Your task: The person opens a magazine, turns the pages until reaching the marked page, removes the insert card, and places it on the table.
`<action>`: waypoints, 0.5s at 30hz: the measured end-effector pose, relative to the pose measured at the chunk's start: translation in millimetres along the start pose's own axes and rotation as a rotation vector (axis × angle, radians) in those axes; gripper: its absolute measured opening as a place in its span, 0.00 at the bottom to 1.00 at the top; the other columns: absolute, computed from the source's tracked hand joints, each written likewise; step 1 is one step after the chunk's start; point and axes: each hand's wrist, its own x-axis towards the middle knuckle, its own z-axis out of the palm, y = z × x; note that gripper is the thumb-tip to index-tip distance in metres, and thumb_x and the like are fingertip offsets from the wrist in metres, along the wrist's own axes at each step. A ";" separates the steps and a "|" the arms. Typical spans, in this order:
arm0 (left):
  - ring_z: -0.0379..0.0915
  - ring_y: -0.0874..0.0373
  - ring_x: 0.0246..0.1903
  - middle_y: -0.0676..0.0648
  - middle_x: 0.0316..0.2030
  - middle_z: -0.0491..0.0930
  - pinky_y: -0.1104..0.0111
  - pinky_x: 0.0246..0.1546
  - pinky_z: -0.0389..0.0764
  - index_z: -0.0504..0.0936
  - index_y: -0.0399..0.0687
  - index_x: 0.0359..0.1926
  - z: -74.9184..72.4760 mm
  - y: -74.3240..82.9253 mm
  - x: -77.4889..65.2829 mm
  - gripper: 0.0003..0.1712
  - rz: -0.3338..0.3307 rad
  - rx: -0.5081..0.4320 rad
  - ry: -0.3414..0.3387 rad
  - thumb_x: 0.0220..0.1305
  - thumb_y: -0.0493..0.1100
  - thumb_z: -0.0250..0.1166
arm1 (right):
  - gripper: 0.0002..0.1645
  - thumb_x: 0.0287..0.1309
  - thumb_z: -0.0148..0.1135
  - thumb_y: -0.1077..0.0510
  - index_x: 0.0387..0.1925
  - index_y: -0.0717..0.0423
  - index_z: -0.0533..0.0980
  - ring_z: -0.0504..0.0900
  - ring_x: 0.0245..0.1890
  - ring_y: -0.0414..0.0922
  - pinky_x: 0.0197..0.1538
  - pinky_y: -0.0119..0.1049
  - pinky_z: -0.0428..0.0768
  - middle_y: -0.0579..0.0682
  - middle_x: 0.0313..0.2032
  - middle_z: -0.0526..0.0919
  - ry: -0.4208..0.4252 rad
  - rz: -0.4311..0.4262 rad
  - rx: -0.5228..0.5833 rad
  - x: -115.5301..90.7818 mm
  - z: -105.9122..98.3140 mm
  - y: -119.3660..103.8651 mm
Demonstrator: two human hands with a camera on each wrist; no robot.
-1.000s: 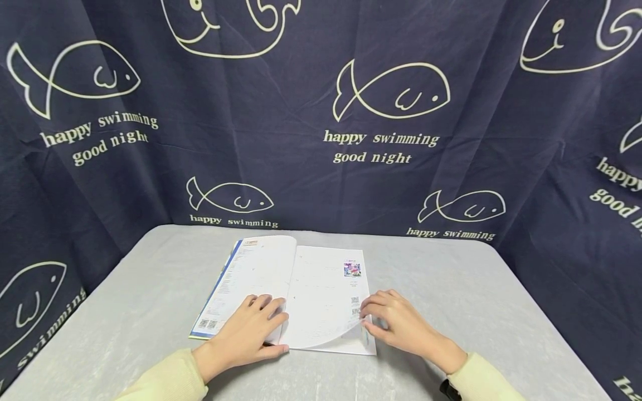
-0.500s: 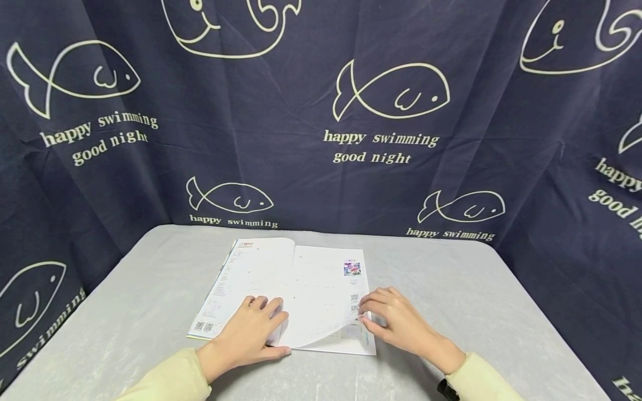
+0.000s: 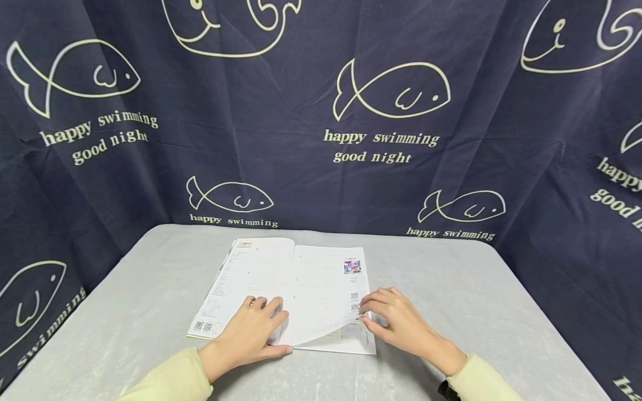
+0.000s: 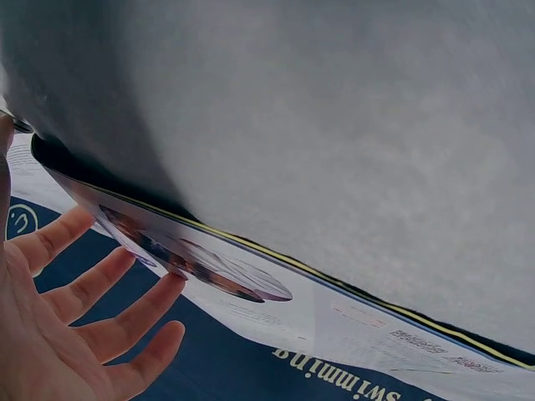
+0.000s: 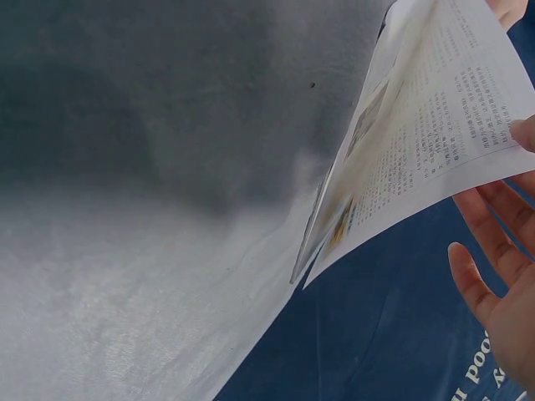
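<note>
Right hand (image 3: 398, 324) pinches the page (image 3: 323, 303) (lightly is best); left hand (image 3: 249, 333), fingers spread, gripping nothing, should steady the book (image 3: 233, 284).

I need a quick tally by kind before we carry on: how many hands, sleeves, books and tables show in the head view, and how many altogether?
Hands: 2 (left hand, right hand)
Sleeves: 2 (left sleeve, right sleeve)
Books: 1 (open book)
Tables: 1 (grey table)
Total: 6
</note>
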 end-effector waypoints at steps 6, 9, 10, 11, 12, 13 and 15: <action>0.71 0.50 0.35 0.49 0.43 0.72 0.57 0.38 0.68 0.75 0.56 0.38 -0.7 0.2 0.0 0.33 -0.002 0.004 -0.011 0.46 0.76 0.54 | 0.04 0.45 0.66 0.55 0.27 0.47 0.79 0.76 0.35 0.35 0.42 0.32 0.69 0.38 0.33 0.81 0.000 0.001 -0.003 -1.7 0.1 -0.3; 0.71 0.50 0.35 0.49 0.43 0.72 0.57 0.38 0.68 0.75 0.56 0.39 -1.9 0.2 0.2 0.33 -0.001 0.001 -0.023 0.47 0.76 0.53 | 0.04 0.45 0.66 0.55 0.27 0.47 0.79 0.75 0.35 0.35 0.42 0.32 0.69 0.38 0.33 0.81 -0.002 0.000 -0.004 -2.8 0.0 -0.5; 0.71 0.50 0.35 0.49 0.43 0.72 0.57 0.39 0.68 0.75 0.57 0.39 -2.1 0.2 0.3 0.33 -0.001 0.001 -0.026 0.48 0.76 0.52 | 0.04 0.45 0.66 0.55 0.27 0.47 0.79 0.75 0.35 0.35 0.42 0.32 0.69 0.38 0.33 0.81 -0.003 0.000 -0.005 -3.1 -0.2 -0.5; 0.71 0.50 0.36 0.49 0.43 0.72 0.57 0.39 0.68 0.75 0.57 0.39 -2.3 0.2 0.3 0.33 0.000 0.000 -0.029 0.48 0.76 0.52 | 0.04 0.45 0.66 0.55 0.27 0.47 0.79 0.75 0.35 0.34 0.43 0.32 0.69 0.38 0.33 0.81 -0.005 0.002 -0.004 -3.3 -0.4 -0.5; 0.71 0.50 0.36 0.49 0.44 0.72 0.57 0.39 0.68 0.75 0.57 0.40 -2.6 0.1 0.4 0.33 0.000 -0.002 -0.031 0.49 0.76 0.51 | 0.05 0.44 0.67 0.55 0.27 0.47 0.79 0.75 0.35 0.35 0.43 0.32 0.69 0.38 0.33 0.81 -0.007 0.001 -0.002 -3.6 -0.6 -0.5; 0.72 0.50 0.36 0.49 0.44 0.72 0.57 0.39 0.68 0.76 0.57 0.40 -2.7 0.1 0.3 0.33 0.000 -0.003 -0.032 0.49 0.76 0.51 | 0.05 0.45 0.67 0.55 0.27 0.47 0.79 0.75 0.35 0.35 0.43 0.32 0.69 0.38 0.33 0.81 -0.010 0.003 -0.002 -3.9 -0.8 -0.4; 0.72 0.50 0.37 0.49 0.44 0.73 0.57 0.39 0.68 0.76 0.57 0.40 -2.6 -0.1 0.1 0.32 -0.001 -0.003 -0.036 0.50 0.76 0.51 | 0.05 0.44 0.67 0.55 0.27 0.48 0.79 0.76 0.35 0.35 0.43 0.32 0.69 0.39 0.33 0.81 -0.011 0.001 0.000 -4.3 -1.2 -0.1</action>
